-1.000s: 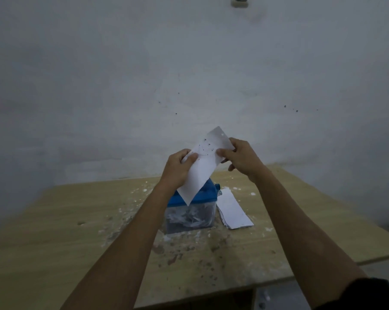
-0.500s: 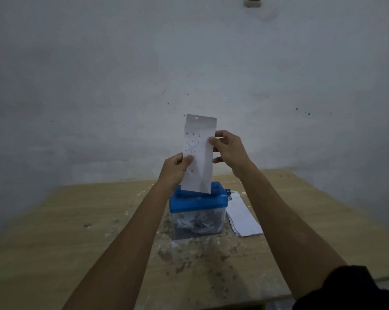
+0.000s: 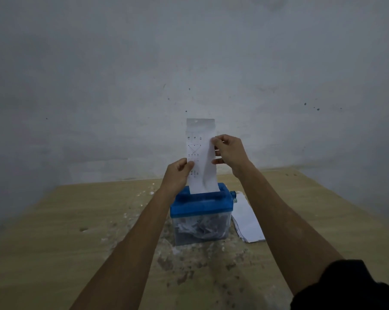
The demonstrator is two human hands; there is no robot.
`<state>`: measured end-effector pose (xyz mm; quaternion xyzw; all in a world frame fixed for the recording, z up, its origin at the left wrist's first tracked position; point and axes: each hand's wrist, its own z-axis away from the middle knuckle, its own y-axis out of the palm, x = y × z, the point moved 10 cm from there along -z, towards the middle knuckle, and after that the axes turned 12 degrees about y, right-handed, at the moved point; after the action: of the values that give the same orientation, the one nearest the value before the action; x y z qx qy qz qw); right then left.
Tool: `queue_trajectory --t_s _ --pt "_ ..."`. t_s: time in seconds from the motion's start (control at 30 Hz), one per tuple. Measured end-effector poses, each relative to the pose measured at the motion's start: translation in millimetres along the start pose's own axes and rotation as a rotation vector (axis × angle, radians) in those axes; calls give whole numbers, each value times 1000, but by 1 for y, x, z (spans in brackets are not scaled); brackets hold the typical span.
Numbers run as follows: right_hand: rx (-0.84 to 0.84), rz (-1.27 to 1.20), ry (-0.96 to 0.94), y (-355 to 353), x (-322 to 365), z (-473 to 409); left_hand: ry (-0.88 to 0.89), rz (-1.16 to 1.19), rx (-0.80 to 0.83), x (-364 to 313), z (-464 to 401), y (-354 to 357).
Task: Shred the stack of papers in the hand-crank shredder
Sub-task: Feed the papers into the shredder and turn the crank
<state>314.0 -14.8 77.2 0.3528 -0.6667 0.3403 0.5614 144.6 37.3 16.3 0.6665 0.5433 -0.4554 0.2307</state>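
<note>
**Now: sheet upright over the slot, both hands on its edges**

Bench (image 3: 77,253): pale wood, running back to a grey wall, its top speckled with white scraps and darker flecks around the middle.

Shredder (image 3: 201,214): blue lid on a clear bin, standing mid-bench, straight ahead of the person. The bin already shows a heap of cut paper inside. A small blue knob, likely the crank hub, sticks out of the lid's right end; the handle itself I cannot make out.

Stack of papers (image 3: 248,222): lies flat on the bench just beside the shredder's right side, long axis running away from the viewer.

Sheet (image 3: 200,153): one narrow printed slip, held upright, long axis vertical, directly above the lid. Its bottom edge meets the slot in the lid's top; whether it has gone past the blades is hidden.

Left hand (image 3: 177,175): its grip is a pinch on the sheet's left edge, low down, close above the lid. Thumb lies on the near face.

Right hand (image 3: 230,154): its grip is a pinch on the sheet's right edge, higher up, about mid-length.

Judgement: the move ahead is straight down along the sheet's own length. The crank end sits on the right, below the right hand, so that hand looks the nearer one to turn it, with the left guiding the sheet. The sheet bows slightly near the bottom; a skewed feed could jam it.
</note>
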Motion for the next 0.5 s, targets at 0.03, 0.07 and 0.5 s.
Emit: queue_trajectory --t_s 0.03,0.07,0.5 --pt "2 -3 10 1 -3 -2 14 -23 5 1 -1 -1" --pt "4 -1 18 1 -6 -3 25 -44 8 3 -1 -2" --pt "0 -79 -96 1 11 -6 122 -74 -27 3 -8 -8"
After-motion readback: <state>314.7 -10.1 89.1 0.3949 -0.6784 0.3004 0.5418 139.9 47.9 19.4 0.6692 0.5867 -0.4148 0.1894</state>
